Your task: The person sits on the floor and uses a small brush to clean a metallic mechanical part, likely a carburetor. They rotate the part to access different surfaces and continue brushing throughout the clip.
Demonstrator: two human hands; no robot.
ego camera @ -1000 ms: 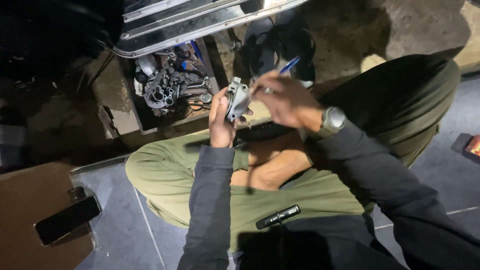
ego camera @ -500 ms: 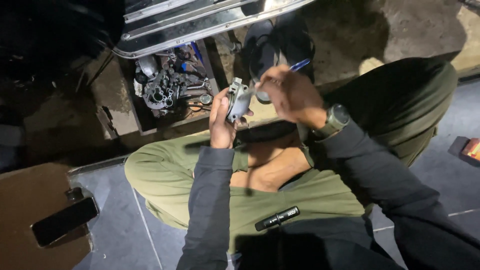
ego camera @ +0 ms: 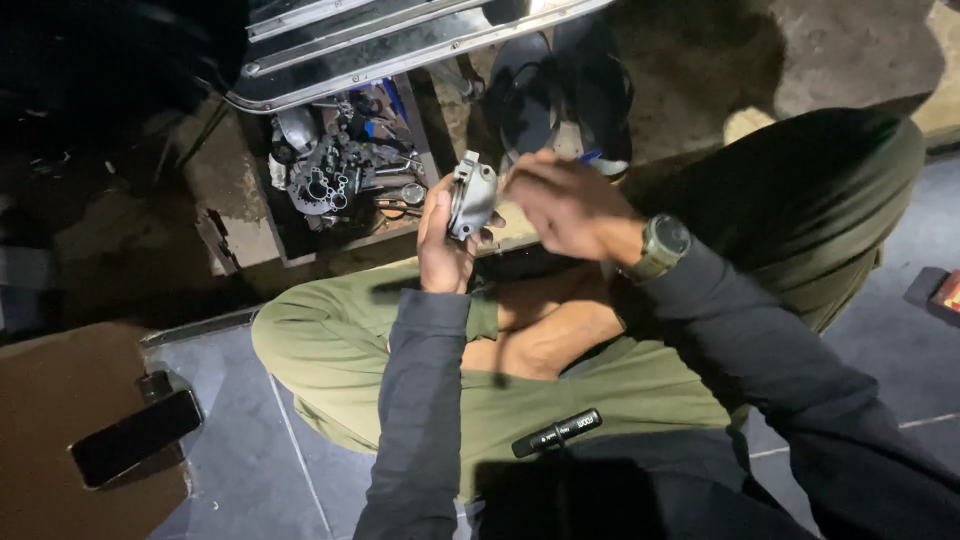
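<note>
— What's in the left hand (ego camera: 440,245)?
— A small grey metal part (ego camera: 472,195), gripped and held up over the lap.
— And the right hand (ego camera: 565,205)?
— Just right of it, blurred; can't tell its grip. A tray of metal parts (ego camera: 335,170) lies far left.

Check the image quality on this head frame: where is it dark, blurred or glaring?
Head view: light falls narrowly on the centre, so the left edge and top left sink into black; the right hand is motion-blurred, while the left hand and the grey metal part it holds are fairly sharp; the chrome rail throws bright glare; the lap's lower area lies in heavy shadow.
</note>
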